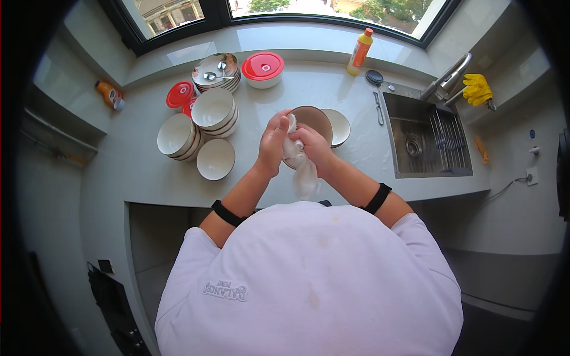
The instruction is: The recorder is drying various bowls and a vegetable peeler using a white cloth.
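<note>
My left hand (272, 146) grips a brown-sided bowl (315, 121) by its left edge, above the counter. The bowl is tipped on its side. A crumpled white cloth (304, 173) is bunched in my right hand (315, 144), which presses against the bowl; one end of the cloth hangs down toward me. Just right of the held bowl, a shallow white bowl (339, 128) rests on the counter, partly covered by it. To the left of my hands stand a single white bowl (216, 159), a taller bowl stack (213, 109) and a shorter one (175, 135).
Plates (207, 65) with two spoons and a red-lidded container (263, 69) line the back of the counter (294, 95). An orange-and-yellow bottle (360, 51) stands near the window. On the right are a steel sink (403, 153), a faucet (447, 80) and yellow gloves (477, 89).
</note>
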`<action>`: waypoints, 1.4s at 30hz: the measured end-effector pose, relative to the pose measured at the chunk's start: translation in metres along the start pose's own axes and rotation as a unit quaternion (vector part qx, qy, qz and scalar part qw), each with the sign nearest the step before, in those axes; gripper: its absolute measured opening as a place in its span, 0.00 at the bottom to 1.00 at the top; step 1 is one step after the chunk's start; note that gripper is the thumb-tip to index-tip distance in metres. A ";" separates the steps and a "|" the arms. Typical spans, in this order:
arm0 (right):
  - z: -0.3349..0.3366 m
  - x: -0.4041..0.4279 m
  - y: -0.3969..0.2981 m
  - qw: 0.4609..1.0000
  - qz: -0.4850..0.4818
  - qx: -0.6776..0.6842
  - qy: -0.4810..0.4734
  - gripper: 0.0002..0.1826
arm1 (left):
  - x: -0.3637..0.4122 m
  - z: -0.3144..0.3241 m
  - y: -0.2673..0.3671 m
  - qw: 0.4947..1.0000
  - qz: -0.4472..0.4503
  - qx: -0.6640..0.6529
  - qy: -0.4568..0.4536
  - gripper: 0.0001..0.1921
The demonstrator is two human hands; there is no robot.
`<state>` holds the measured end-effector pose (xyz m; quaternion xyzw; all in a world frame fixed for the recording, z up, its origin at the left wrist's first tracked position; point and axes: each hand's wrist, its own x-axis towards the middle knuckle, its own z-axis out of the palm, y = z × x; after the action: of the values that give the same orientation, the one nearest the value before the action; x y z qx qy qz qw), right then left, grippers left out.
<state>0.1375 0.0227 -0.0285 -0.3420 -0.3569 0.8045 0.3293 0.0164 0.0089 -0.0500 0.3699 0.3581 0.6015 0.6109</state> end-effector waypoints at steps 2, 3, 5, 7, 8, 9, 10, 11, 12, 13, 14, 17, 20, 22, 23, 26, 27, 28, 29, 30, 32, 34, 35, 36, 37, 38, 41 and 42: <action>0.003 0.000 0.000 0.999 -0.015 0.050 0.002 0.13 | 0.001 0.003 0.004 1.000 -0.004 -0.001 -0.010 0.30; 0.003 0.002 0.002 0.996 -0.048 0.071 0.006 0.13 | 0.002 0.003 0.005 1.000 -0.007 -0.002 -0.018 0.31; 0.006 0.005 0.002 0.993 -0.079 0.091 0.008 0.12 | 0.003 0.003 0.002 1.000 -0.008 0.011 -0.013 0.32; 0.008 0.006 -0.003 0.974 -0.175 0.137 0.042 0.12 | 0.000 0.008 0.001 1.000 -0.012 0.023 -0.008 0.33; 0.004 0.008 -0.003 0.971 -0.192 0.139 0.033 0.12 | -0.003 0.010 0.000 0.999 -0.051 -0.003 -0.014 0.33; -0.001 0.010 -0.001 0.971 -0.192 0.140 0.033 0.12 | -0.005 0.012 0.003 0.995 -0.092 -0.029 -0.021 0.33; -0.006 0.013 0.002 0.967 -0.232 0.096 0.045 0.13 | -0.005 0.012 0.008 0.993 -0.117 -0.023 -0.020 0.30; -0.011 0.015 0.005 0.959 -0.271 0.051 0.057 0.14 | -0.003 0.008 0.009 0.993 -0.117 -0.023 -0.021 0.30; -0.016 0.015 0.005 0.960 -0.270 0.051 0.055 0.14 | -0.001 0.002 0.010 0.990 -0.130 -0.033 -0.035 0.31; -0.022 0.013 0.004 0.940 -0.328 -0.059 0.075 0.16 | 0.000 -0.004 0.012 0.988 -0.142 -0.044 -0.049 0.33; -0.027 0.012 0.003 0.905 -0.380 -0.167 0.094 0.18 | -0.002 -0.010 0.013 0.985 -0.161 -0.041 -0.038 0.35; -0.013 -0.005 -0.018 0.720 -0.484 -0.498 0.027 0.22 | 0.002 -0.037 -0.005 0.986 -0.154 -0.021 -0.062 0.34; -0.012 -0.007 -0.019 0.585 -0.468 -0.663 -0.002 0.23 | -0.004 -0.025 0.005 0.975 -0.200 -0.009 -0.099 0.28; -0.012 -0.001 -0.021 0.516 -0.479 -0.710 -0.026 0.22 | -0.007 -0.026 0.006 0.971 -0.211 0.032 -0.104 0.28; -0.015 0.006 -0.022 0.516 -0.479 -0.710 -0.025 0.22 | -0.009 -0.026 0.006 0.967 -0.221 0.073 -0.108 0.29; -0.025 0.025 -0.023 0.429 -0.528 -0.730 -0.057 0.17 | -0.014 -0.012 0.010 0.960 -0.262 0.085 -0.048 0.30; -0.025 0.029 -0.025 0.412 -0.522 -0.746 -0.042 0.16 | -0.012 -0.014 0.009 0.960 -0.261 0.085 -0.048 0.30; -0.026 0.031 -0.027 0.394 -0.514 -0.761 -0.026 0.16 | -0.008 -0.017 0.006 0.958 -0.265 0.098 -0.045 0.30; -0.026 0.033 -0.029 0.393 -0.514 -0.761 -0.027 0.16 | -0.005 -0.019 0.005 0.956 -0.270 0.112 -0.042 0.31; -0.028 0.034 -0.030 0.410 -0.500 -0.762 0.033 0.14 | -0.006 -0.014 0.009 0.956 -0.270 0.111 -0.043 0.31; -0.036 0.036 -0.030 0.438 -0.465 -0.760 0.120 0.14 | -0.009 -0.002 0.018 0.975 -0.212 0.069 0.011 0.30; -0.031 0.032 -0.026 0.452 -0.438 -0.761 0.157 0.15 | -0.005 -0.010 0.011 0.975 -0.204 0.089 0.022 0.29; -0.028 0.030 -0.024 0.466 -0.410 -0.759 0.195 0.16 | -0.003 -0.014 0.008 0.974 -0.197 0.111 0.034 0.28; -0.028 0.028 -0.023 0.466 -0.410 -0.760 0.195 0.16 | -0.002 -0.017 0.006 0.974 -0.196 0.110 0.034 0.28; -0.029 0.026 -0.023 0.502 -0.360 -0.751 0.232 0.18 | -0.001 -0.019 0.005 0.977 -0.161 0.128 0.060 0.28; -0.028 0.025 -0.022 0.536 -0.308 -0.739 0.268 0.22 | 0.000 -0.021 0.004 0.978 -0.126 0.145 0.086 0.28; -0.031 0.018 -0.009 0.695 -0.178 -0.631 0.295 0.26 | 0.007 -0.025 -0.004 0.984 0.038 0.155 0.082 0.29; -0.031 0.016 -0.006 0.691 -0.174 -0.638 0.291 0.30 | 0.009 -0.029 -0.011 0.984 0.039 0.154 0.083 0.29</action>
<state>0.1550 0.0492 -0.0441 -0.6188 -0.7236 0.1716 0.2532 -0.0037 0.0183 -0.0736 0.4223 0.4808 0.5912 0.4909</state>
